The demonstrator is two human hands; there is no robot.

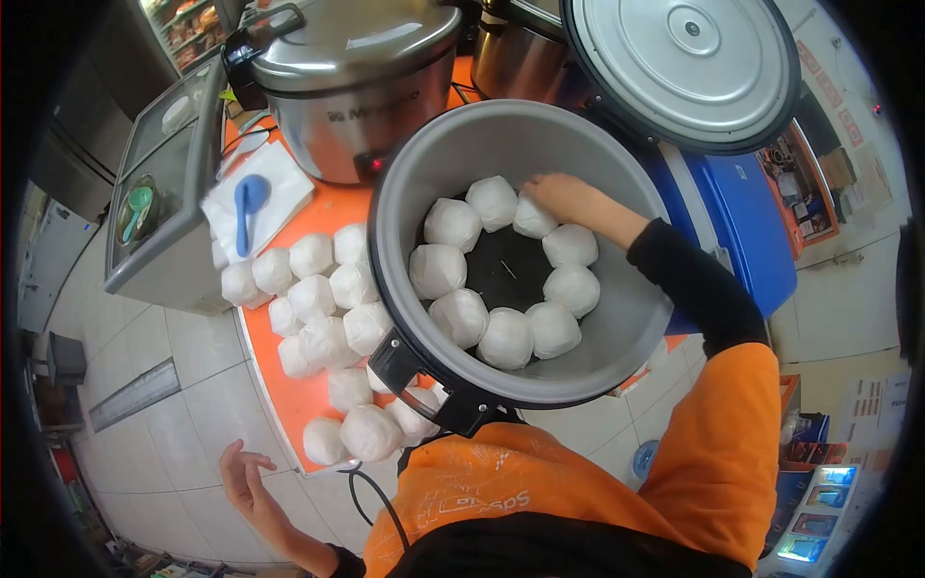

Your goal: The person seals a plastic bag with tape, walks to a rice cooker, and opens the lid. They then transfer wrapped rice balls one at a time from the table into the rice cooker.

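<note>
In the centre of the frame, 9 white wrapped bundles (pixel 506 339) sit in a ring inside a big grey pot (pixel 525 125), with the dark bottom showing in the middle. The person's right hand (pixel 564 197) reaches in from the right, fingers bent down against the bundle at the upper right of the ring; I can't tell whether they grip it or just touch it. The left hand (pixel 251 486) hangs at the lower left, away from the table, fingers loosely curled and holding nothing. More white bundles (pixel 325 340) crowd the orange table (pixel 342 203) left of the pot. Behind them, a blue spoon (pixel 251 199) lies on white paper (pixel 286 178). A lidded steel cooker (pixel 361 125) stands at upper centre-left, its red light lit, and a round metal lid (pixel 689 67) tilts at upper right.
</note>
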